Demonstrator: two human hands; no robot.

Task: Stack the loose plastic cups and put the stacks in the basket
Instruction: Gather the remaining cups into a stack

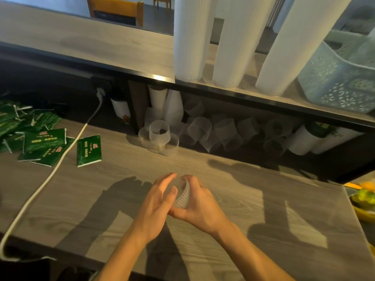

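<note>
Over the middle of the wooden counter my right hand (199, 205) grips a clear ribbed plastic cup (183, 192), fingers curled over its far side and thumb below. My left hand (160, 201) lies against the cup's left side with fingers straight. Several loose clear cups (160, 134) stand and lie along the back of the counter, under the raised shelf (81, 43). Three tall white cup stacks (190, 37) stand on that shelf. A pale blue perforated basket (341, 78) sits on the shelf at the right.
Green packets (89, 150) lie scattered at the left, crossed by a white power cable (46, 179) running to a plug at the back. White paper cup stacks (306, 140) lie under the shelf at the right. A yellow dish with fruit (363, 201) sits at the right edge.
</note>
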